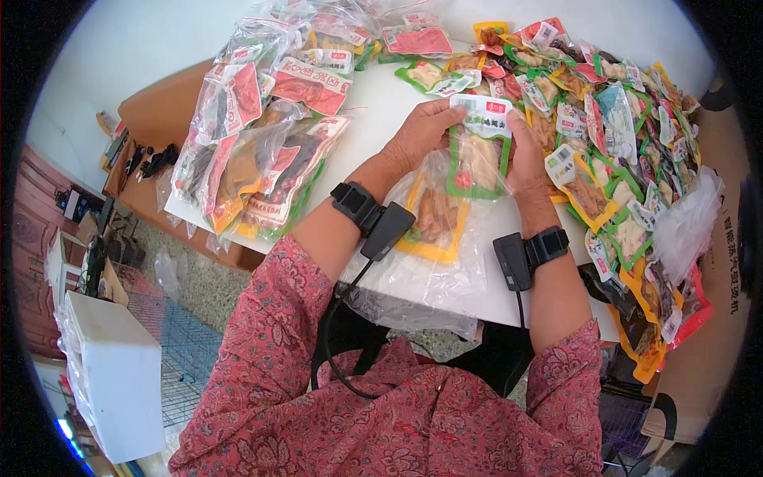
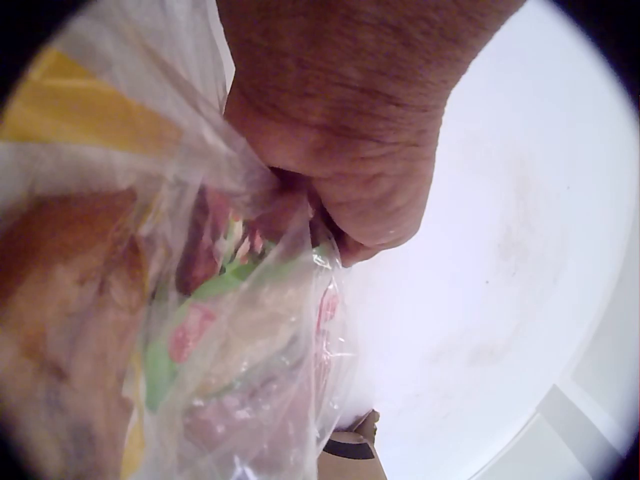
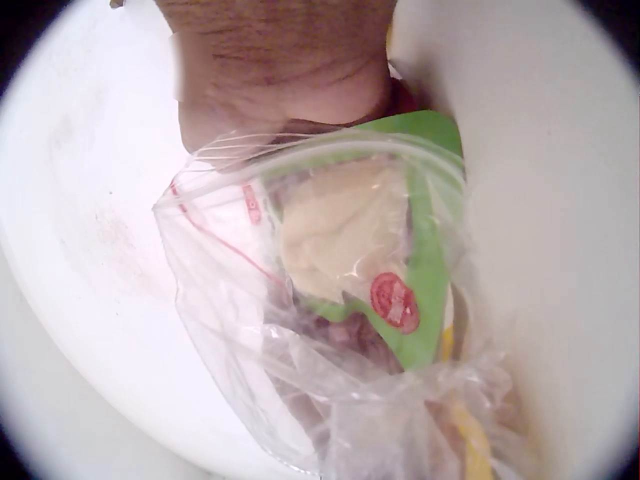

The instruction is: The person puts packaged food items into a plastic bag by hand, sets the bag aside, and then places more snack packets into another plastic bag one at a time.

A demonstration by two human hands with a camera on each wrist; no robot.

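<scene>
My left hand (image 1: 423, 131) and right hand (image 1: 523, 155) hold a green-edged food packet (image 1: 479, 155) upright by its upper sides. Pale pieces show through its clear window under a white label. Below it hangs a clear zip bag (image 1: 465, 266) with a yellow-edged packet (image 1: 433, 219) of brown pieces inside. In the right wrist view, the bag's zip mouth (image 3: 300, 150) lies across the green-edged packet (image 3: 340, 235), whose lower part shows through the film. The left wrist view has the bag film (image 2: 290, 340) right at the left hand's (image 2: 340, 130) curled fingers, fingertips hidden.
Filled clear bags (image 1: 262, 143) of packets lie on the white table (image 1: 373, 103) at left. A large heap of loose packets (image 1: 588, 119) covers its right side, with crumpled clear bags (image 1: 690, 211) on top. A cardboard box (image 1: 707, 342) stands at far right.
</scene>
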